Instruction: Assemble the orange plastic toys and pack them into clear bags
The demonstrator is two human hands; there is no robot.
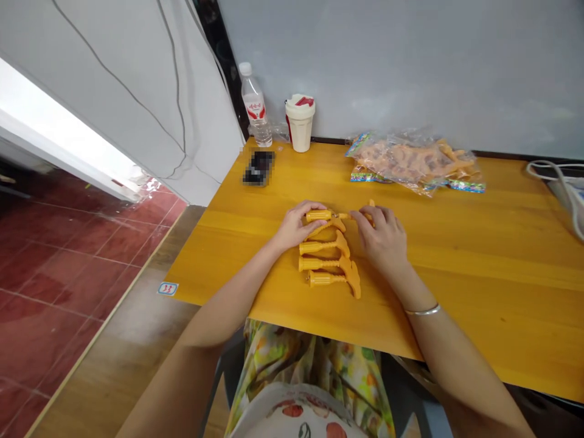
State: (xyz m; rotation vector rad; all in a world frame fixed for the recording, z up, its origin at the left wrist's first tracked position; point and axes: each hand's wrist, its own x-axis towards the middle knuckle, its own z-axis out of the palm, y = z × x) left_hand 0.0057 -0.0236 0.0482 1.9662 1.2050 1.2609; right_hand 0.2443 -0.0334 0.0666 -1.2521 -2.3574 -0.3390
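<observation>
My left hand [295, 228] is closed around a ridged yellow plastic handle [318, 215] lying sideways. My right hand [382, 234] pinches a yellow T-shaped piece [371, 205] by its head, mostly hidden under the fingers. The thin shaft of that piece points at the handle's end, where something small and shiny shows; whether the two are joined I cannot tell. Below my hands lie several similar yellow T-shaped toys in a rough column, such as this toy hammer-like one [326, 244] and the nearest one [335, 279]. Their ridged handles point left and curved heads point right.
Clear plastic bags [413, 159] of orange-yellow pieces lie at the back of the wooden table [479, 261]. At the back left stand a water bottle [256, 109] and a white lidded cup [301, 125], with a blurred dark object [258, 167] before them. White cables [559, 173] lie far right.
</observation>
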